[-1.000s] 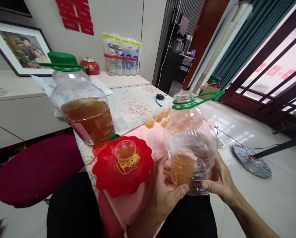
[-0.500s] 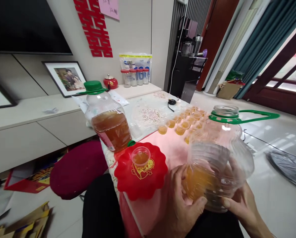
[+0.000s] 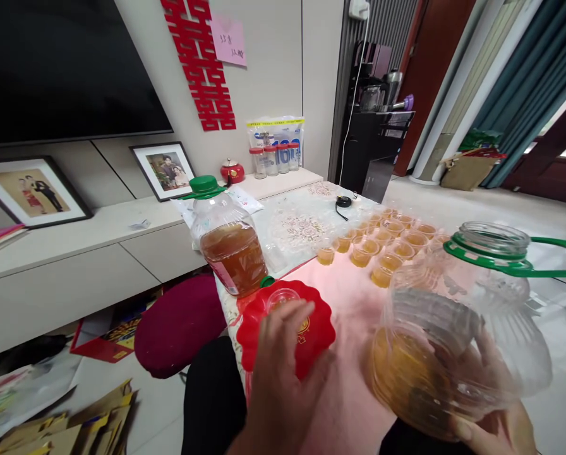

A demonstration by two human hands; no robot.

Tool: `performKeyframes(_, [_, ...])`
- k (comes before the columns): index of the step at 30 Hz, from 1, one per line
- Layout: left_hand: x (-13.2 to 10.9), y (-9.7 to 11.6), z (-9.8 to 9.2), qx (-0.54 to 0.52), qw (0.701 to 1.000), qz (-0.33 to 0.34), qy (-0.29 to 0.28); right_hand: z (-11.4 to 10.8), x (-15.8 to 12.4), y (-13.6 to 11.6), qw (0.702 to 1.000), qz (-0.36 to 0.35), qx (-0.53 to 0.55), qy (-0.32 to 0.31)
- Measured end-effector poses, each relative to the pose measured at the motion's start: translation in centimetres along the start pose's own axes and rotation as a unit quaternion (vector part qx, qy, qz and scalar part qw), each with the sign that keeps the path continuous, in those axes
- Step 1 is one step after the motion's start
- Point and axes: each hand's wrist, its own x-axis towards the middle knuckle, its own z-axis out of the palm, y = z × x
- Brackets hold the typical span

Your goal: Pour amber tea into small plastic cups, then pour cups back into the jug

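Observation:
My right hand [image 3: 494, 404] grips a large clear plastic jug [image 3: 472, 354] low on its body, the jug tilted and uncapped with a green handle at its neck. Amber liquid pools in its lower part. My left hand [image 3: 285, 360], fingers apart and somewhat blurred, hovers over a red scalloped plate [image 3: 321, 309]. Behind its fingertips, a small clear cup [image 3: 283, 295] on that plate is partly hidden; I cannot tell whether they touch. A second jug [image 3: 233, 253], green-capped and partly full of amber liquid, stands behind the plate.
Several small cups [image 3: 385, 268] of amber liquid stand in rows on the pink-covered table [image 3: 344, 316]. A small green cap [image 3: 266, 281] lies by the plate. Farther back is a black tape measure [image 3: 343, 202]. A maroon round stool [image 3: 183, 328] stands left of the table.
My left hand has left the jug and moved left over the red plate. My right hand still holds the jug, now farther right in view. The camera view has shifted left.

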Motion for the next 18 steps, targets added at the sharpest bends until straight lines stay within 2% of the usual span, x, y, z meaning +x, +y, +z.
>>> performKeyframes(2, [2.8,-0.4,-2.0,0.077,0.997,-0.032,0.001,0.3,-0.2,-0.1,1.000,0.024,0.010,0.017])
performKeyframes(4, [5.1,-0.7,-3.1,0.143,0.984,-0.075,-0.069,0.8,-0.6,-0.4,0.999,0.035,0.015,0.032])
performKeyframes(7, [7.0,-1.1,-3.7,0.207,0.958,-0.085,-0.180,1.4,-1.2,-0.3,0.999,0.036,0.014,0.035])
performKeyframes(10, [7.7,-1.5,-3.6,0.212,0.950,-0.061,-0.219,1.4,-1.5,0.7,0.997,0.057,0.042,0.037])
performKeyframes(12, [8.1,-1.6,-3.6,0.212,0.950,-0.052,-0.225,1.0,-1.4,1.8,0.998,0.038,0.030,0.042])
performKeyframes(16, [9.0,-1.3,-3.6,0.242,0.934,-0.048,-0.260,-0.1,-0.5,4.3,0.996,-0.063,-0.029,0.059])
performKeyframes(18, [9.4,-1.3,-3.6,0.256,0.925,-0.046,-0.276,-0.7,-0.1,5.2,0.994,-0.082,-0.038,0.056])
